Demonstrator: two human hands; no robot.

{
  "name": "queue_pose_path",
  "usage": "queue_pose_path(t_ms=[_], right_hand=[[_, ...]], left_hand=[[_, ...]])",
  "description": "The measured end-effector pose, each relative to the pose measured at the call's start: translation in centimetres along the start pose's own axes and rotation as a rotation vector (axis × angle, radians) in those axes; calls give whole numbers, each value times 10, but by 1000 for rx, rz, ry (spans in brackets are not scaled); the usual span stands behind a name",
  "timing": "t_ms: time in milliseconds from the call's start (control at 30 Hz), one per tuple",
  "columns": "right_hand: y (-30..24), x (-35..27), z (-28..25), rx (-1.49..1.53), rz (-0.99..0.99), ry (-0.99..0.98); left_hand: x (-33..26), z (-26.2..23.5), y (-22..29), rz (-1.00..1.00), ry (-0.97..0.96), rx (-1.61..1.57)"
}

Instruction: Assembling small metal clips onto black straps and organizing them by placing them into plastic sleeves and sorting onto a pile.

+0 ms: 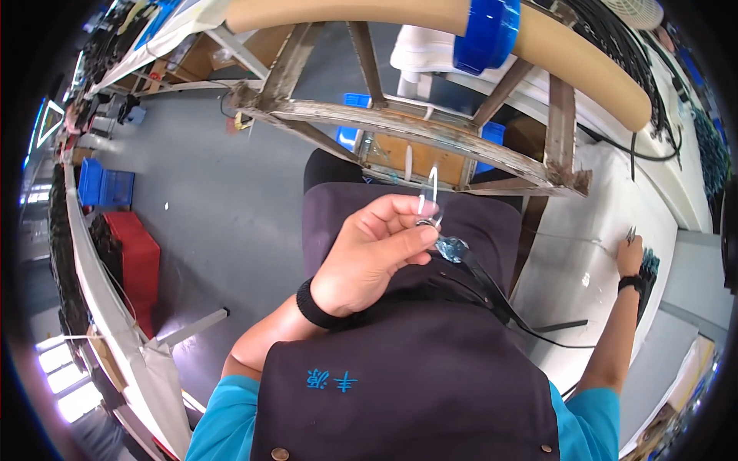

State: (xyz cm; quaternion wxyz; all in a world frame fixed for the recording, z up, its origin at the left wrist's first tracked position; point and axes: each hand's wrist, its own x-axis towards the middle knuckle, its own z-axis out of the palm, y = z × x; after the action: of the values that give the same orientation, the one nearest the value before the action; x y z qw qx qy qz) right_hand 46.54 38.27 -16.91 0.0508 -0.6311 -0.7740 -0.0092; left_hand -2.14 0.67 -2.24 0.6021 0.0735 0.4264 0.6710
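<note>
My left hand point(380, 246) is raised over my lap, thumb and fingers pinched together. In that pinch is the end of a black strap point(492, 292), with a crumpled bluish see-through wrap point(452, 248) at it. A clear shiny plastic strip point(430, 196) stands up from the same fingertips. The strap runs down across my dark apron point(415, 384) toward the right. Far out to the right, my right hand point(630, 257) rests at the white-covered table point(565, 253), closed around a small silver pointed tool point(631, 233). A bunch of dark teal strands point(649, 269) lies beside that hand.
In front of me stands a worn metal frame point(384, 119) bearing a long tan tube point(346, 11) with a roll of blue tape point(486, 34) around it. Blue bins point(105, 184) and a red box point(132, 265) are at the left. A short black strip point(563, 326) lies on the table.
</note>
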Motion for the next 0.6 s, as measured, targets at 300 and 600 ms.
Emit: queue_pose_path(t_ms=[300,600], right_hand=[[-248,-130,-150,1230,-151,-508],[-385,-124,-174,1157,-586,-1125]], left_hand=[[-8,3,2,-40,50,-90],[-10,1,0,15,71,-45]])
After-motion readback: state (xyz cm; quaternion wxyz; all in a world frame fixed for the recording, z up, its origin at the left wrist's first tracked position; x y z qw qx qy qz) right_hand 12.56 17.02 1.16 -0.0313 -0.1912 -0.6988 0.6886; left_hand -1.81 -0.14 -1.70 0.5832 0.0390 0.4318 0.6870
